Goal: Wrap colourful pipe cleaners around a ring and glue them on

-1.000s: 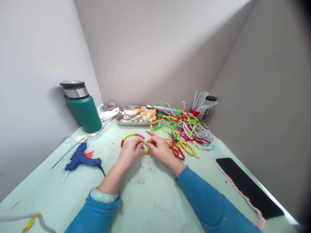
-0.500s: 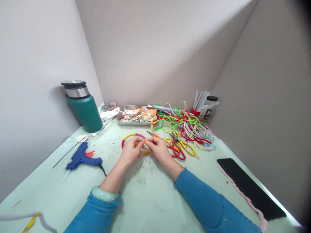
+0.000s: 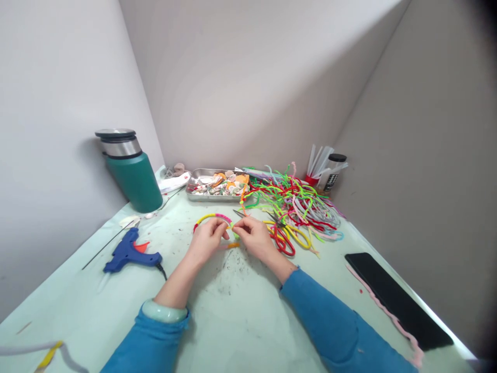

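The step in hand looks like fine fingertip work on a ring (image 3: 222, 217) of coloured sections, right where its green part begins. Take the hands as the centre of a dial, with the back wall at 12: the ring lies just above the counter (image 3: 240, 331) or on it (I cannot tell which), its yellow and pink arc showing from 10 to 12 and its orange section at 6.

The right hand (image 3: 253, 235) has thumb and forefinger pinched on a short orange strand (image 3: 230, 226). The left hand (image 3: 209, 239) is curled over the ring's side, thumb and forefinger almost meeting; I cannot tell whether they grip strand or ring. My judgement is that the next move calls for a steady left hand and a small, controlled turn or pull from the right.

Around the dial, the tray (image 3: 217, 198) sits near 12, the pipe cleaners (image 3: 298, 204) between 2 and 3, the scissors (image 3: 285, 243) at 3 and the glue gun (image 3: 126, 253) near 9.

Half a second ago the fingertips met; now a slight gap parts them, and more of the ring's near edge shows below.
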